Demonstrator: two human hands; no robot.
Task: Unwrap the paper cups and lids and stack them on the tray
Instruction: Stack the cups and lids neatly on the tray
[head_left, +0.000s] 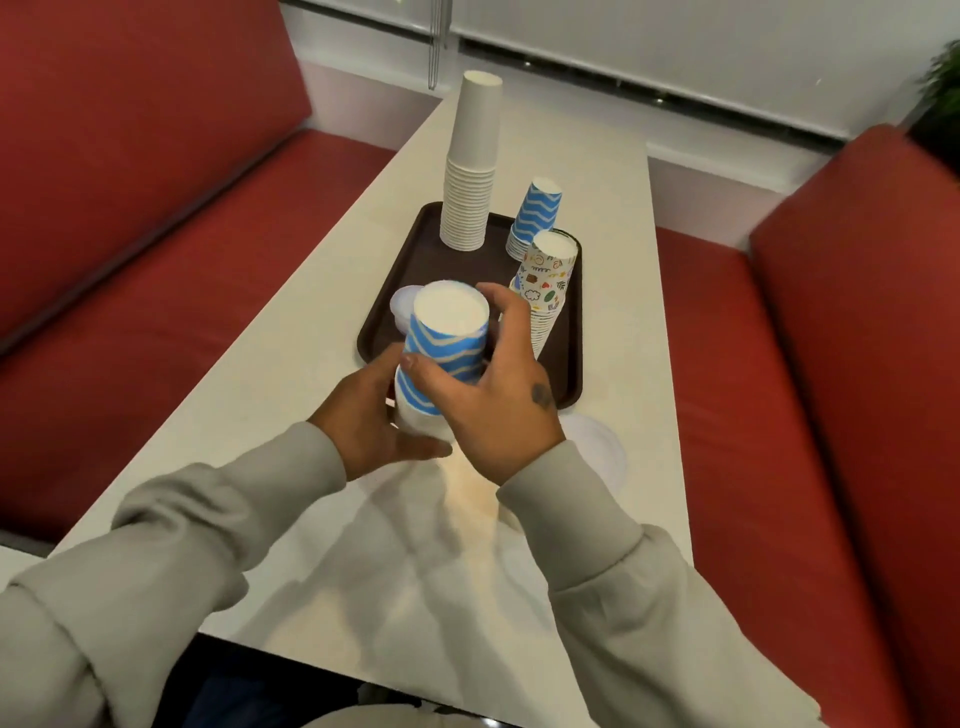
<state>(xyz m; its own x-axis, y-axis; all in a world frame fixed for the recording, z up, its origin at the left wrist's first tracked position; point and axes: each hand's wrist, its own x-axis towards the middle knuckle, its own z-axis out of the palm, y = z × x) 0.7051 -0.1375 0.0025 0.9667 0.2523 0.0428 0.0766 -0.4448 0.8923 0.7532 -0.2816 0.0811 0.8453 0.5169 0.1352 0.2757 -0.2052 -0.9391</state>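
- Two red padded benches (130, 208) fill the left and right sides of the frame.
- A long white table (291, 364) runs up the middle.
- A dark brown plastic tray (431, 265) sits on it, mid-frame.
- A tall stack of plain white paper cups (470, 171) stands upside down at the tray's top left corner.
- A stack of blue zigzag paper cups (441, 358) is at the tray's near edge. The left hand (363, 415) grips it low down. The right hand (498, 395) wraps round its side.
- A stack of picture-print cups (545, 291) stands on the tray's right side.
- Clear plastic lids (402, 306) peek out just left of the held cups.
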